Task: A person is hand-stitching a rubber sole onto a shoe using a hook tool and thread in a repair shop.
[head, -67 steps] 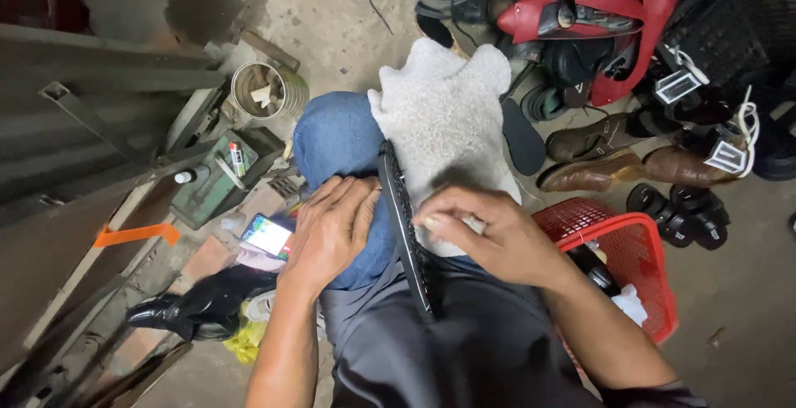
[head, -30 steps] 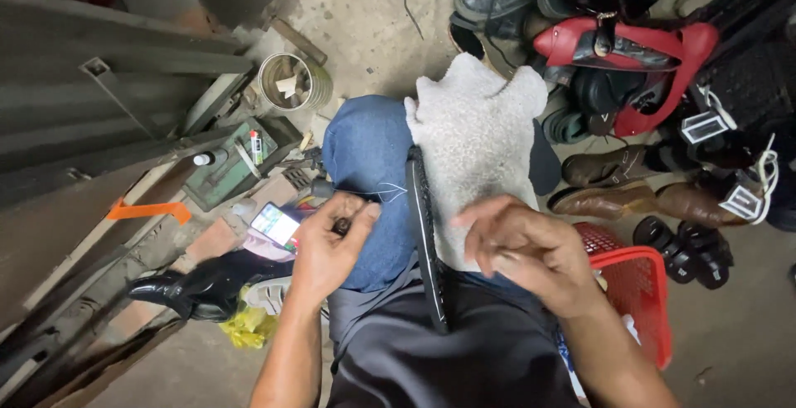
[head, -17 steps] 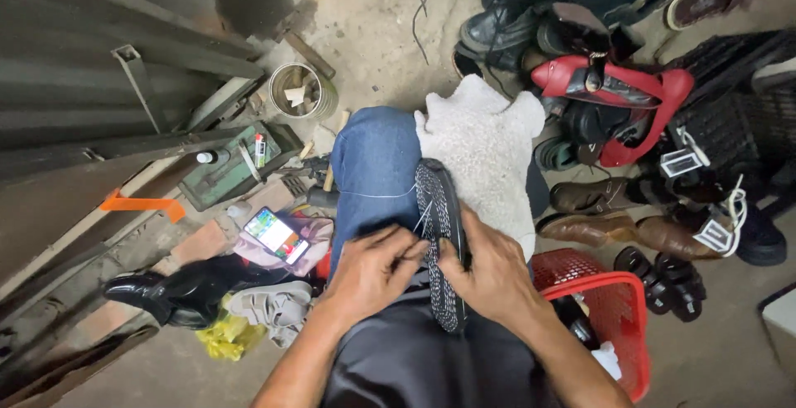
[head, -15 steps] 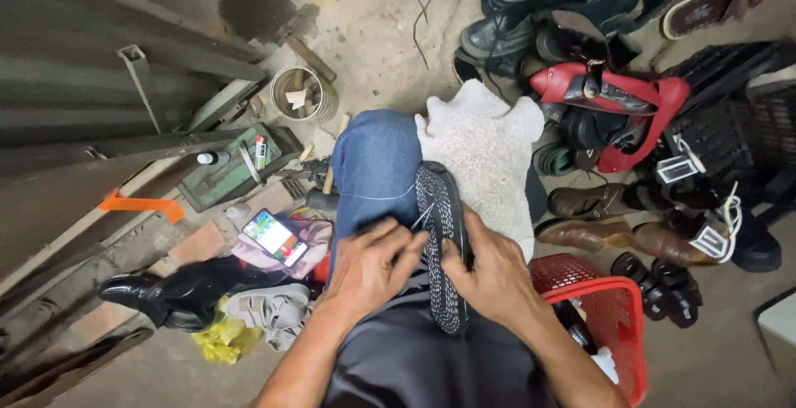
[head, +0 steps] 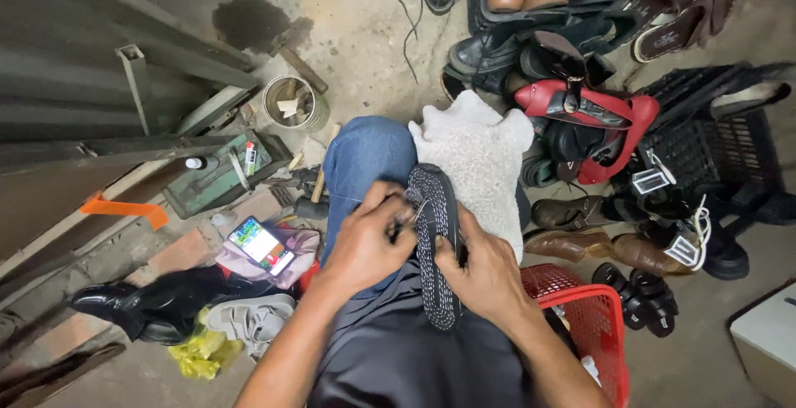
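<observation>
My left hand (head: 365,246) is pinched shut on a small tool (head: 405,222), most likely a needle or awl, though it is too thin for me to be sure; its tip touches the left edge of the sole (head: 435,246). My right hand (head: 489,271) is closed around the sole's right edge, thumb over the top, fingers hidden underneath.

The sole lies between my two hands, across my lap. It is dark with rows of pale stitching, and its long axis runs near to far: one end rests on my black trousers (head: 398,350), the other points away toward the white fleece (head: 477,159) draped over my knee. The left hand is the nearer one to the stitch line on the left edge, so I judge that the working point sits just right of the tool tip. A fine thread seems to run left from there over the blue jeans (head: 361,155), but I cannot trace it clearly.

Both forearms come in from the near edge and converge on the sole, wrists bent slightly inward.

Further out, a phone (head: 259,244) lies on the floor to the left, a red basket (head: 597,317) sits near right, and a pile of shoes (head: 597,126) fills the far right.
</observation>
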